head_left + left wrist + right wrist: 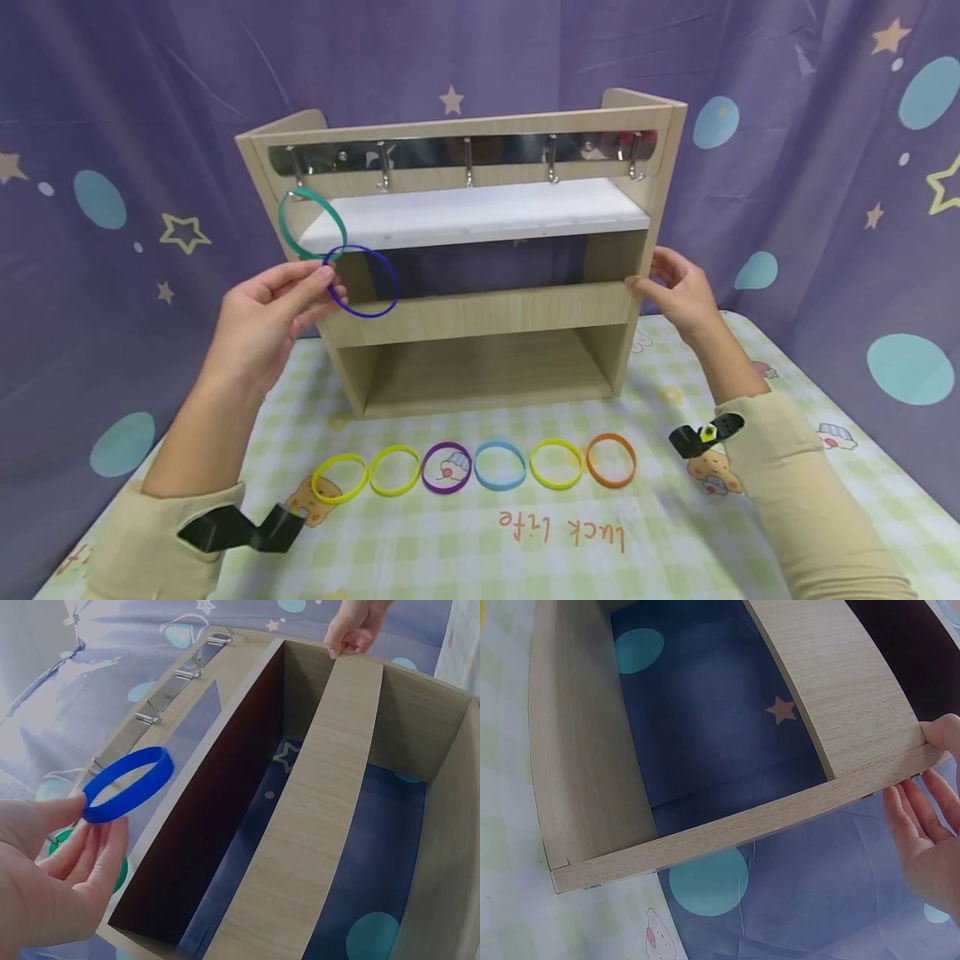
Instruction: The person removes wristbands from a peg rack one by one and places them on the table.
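My left hand [258,321] pinches a blue silicone wristband [135,799] between thumb and fingers, in front of the left side of a wooden shelf unit [480,317]. A green wristband [282,223] hangs from the leftmost hook [296,167] of the metal hook rail, just above that hand. In the head view the blue band overlaps the green one's lower edge. My right hand [681,292] grips the shelf's right side panel, thumb at the front edge and fingers behind, beside the middle crossboard [862,697].
On the checked tablecloth [420,550], a row of wristbands lies before the shelf: several yellow ones [393,494], a purple one [446,491], a light blue one [500,487] and an orange one [611,484]. A purple curtain [187,75] hangs behind. The other hooks [468,162] hold no bands.
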`<state>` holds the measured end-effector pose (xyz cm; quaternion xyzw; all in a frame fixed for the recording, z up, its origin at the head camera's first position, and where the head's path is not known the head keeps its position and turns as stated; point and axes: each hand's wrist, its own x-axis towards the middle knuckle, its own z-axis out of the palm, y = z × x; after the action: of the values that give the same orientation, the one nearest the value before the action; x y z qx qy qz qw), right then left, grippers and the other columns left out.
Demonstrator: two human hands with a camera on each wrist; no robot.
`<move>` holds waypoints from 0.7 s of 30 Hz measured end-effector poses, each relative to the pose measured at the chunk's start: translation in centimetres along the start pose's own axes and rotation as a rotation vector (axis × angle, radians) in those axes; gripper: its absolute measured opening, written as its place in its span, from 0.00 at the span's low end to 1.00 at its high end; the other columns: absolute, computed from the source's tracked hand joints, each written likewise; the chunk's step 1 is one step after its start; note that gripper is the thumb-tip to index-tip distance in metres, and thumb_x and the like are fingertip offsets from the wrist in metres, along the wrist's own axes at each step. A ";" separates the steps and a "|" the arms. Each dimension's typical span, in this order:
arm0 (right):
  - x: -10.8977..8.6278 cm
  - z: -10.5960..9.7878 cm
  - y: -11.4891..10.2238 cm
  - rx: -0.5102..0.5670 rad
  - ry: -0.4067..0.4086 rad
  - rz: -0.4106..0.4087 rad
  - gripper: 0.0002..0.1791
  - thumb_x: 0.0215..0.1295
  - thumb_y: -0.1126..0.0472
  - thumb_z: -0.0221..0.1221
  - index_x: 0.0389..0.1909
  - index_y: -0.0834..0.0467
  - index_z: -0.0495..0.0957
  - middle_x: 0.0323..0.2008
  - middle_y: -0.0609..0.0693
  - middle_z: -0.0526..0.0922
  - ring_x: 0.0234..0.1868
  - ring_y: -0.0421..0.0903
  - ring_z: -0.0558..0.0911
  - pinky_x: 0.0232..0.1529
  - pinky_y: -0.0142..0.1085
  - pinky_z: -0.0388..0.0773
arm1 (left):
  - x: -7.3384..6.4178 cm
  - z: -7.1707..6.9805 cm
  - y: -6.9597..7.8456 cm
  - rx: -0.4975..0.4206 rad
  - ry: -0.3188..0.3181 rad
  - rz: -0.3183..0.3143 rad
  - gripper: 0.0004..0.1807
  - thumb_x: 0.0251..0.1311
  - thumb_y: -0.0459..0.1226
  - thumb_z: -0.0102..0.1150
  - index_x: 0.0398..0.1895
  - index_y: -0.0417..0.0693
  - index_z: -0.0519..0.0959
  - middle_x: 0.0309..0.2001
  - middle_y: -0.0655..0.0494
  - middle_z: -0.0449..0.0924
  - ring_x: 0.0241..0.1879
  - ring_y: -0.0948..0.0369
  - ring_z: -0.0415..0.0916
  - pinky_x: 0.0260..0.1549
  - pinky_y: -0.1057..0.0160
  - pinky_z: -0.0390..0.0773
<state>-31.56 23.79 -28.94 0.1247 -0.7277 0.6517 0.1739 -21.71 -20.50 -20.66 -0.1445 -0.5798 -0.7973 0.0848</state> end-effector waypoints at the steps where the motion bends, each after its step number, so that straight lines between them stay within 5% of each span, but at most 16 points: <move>1: 0.0 0.0 0.0 0.001 0.000 0.000 0.19 0.57 0.68 0.65 0.44 0.43 0.76 0.35 0.30 0.82 0.43 0.30 0.78 0.41 0.15 0.76 | 0.0 -0.1 0.0 0.035 -0.007 -0.019 0.05 0.54 0.31 0.67 0.35 0.42 0.84 0.32 0.56 0.87 0.32 0.63 0.86 0.40 0.68 0.87; 21: 0.0 0.0 0.0 0.002 0.011 0.002 0.19 0.57 0.68 0.64 0.43 0.43 0.77 0.34 0.31 0.81 0.43 0.29 0.78 0.41 0.15 0.75 | -0.3 -3.1 -0.5 0.439 -0.056 -0.274 0.05 0.59 0.40 0.65 0.36 0.51 0.82 0.32 0.64 0.87 0.35 0.68 0.83 0.42 0.72 0.85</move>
<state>-31.52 23.75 -28.93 0.1205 -0.7263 0.6532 0.1770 -22.04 -23.29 -22.10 -0.0648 -0.7554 -0.6520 -0.0107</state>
